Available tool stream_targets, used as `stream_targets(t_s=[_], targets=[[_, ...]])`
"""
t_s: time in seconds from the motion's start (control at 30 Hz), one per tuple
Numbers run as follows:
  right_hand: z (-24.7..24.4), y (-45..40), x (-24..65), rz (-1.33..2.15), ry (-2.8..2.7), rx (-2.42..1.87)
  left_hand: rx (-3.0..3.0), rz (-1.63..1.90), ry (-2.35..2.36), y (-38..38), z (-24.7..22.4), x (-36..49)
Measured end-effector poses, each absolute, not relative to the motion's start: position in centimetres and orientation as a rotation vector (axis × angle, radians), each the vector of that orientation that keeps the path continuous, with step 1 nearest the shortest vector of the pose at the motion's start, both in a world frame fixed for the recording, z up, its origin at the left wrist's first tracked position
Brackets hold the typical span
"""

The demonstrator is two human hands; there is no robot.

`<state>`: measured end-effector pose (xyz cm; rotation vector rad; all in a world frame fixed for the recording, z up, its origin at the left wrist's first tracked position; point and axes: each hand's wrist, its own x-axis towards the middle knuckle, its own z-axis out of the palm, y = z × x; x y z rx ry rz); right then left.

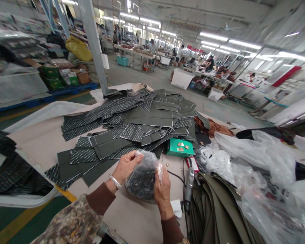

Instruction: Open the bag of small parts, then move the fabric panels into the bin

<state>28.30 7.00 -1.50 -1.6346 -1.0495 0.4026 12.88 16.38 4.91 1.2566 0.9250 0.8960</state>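
Past camouflage sleeves [73, 217], the left hand [124, 169] and right hand [162, 189] grip opposite sides of a plastic bag [141, 181], seemingly steadying it.

Standing here, I see 1 grey pillar [93, 44] rising left of centre from a grey floor [117, 76], which turns green with yellow stripes [22, 217] near left. A blue pallet [40, 98] lies left. Far off are long worktables [134, 51] and a teal bin [122, 61]. Rows of tube lights [149, 21] glow under a pale ceiling [188, 10]; 1 ceiling fan [227, 27] hangs there. A whitish wall [300, 88] stands right.
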Motion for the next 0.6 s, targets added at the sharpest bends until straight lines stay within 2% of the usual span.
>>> stream_targets(t_s=[0.23,0.6], targets=[[1.7,5.0,31.7,0.498,-0.612,-1.506,1.366,1.075,1.040,16.7,6.6,10.1],[5.9,5.1,30.2,0.630,-0.464,-1.243,1.439,1.236,1.091,14.6,9.5,8.8]])
